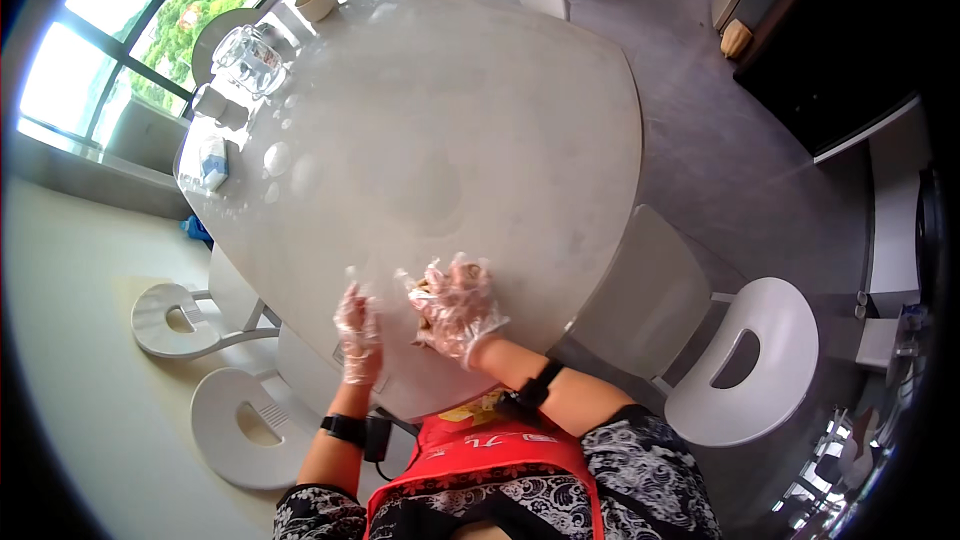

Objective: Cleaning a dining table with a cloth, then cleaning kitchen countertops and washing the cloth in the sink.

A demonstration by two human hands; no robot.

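My right hand (456, 307), in a clear plastic disposable glove, lies over a bunched brown item (422, 334) on the table near its front edge. That item looks like a cloth, and most of it is hidden under the palm and fingers. Left of it, my left hand (358, 334) is held edge-on above the front left rim, gloved the same way. Nothing shows in its grasp. Both hands work at a pale grey table (480, 112) with a glossy top and rounded sides.
Along the far left side stand a glass jar (251, 64), a white cup (315, 4), a small white container (210, 101) and a white-and-blue packet (214, 165). White chairs (750, 360) surround the table. A tan gourd (736, 40) sits on the floor at right.
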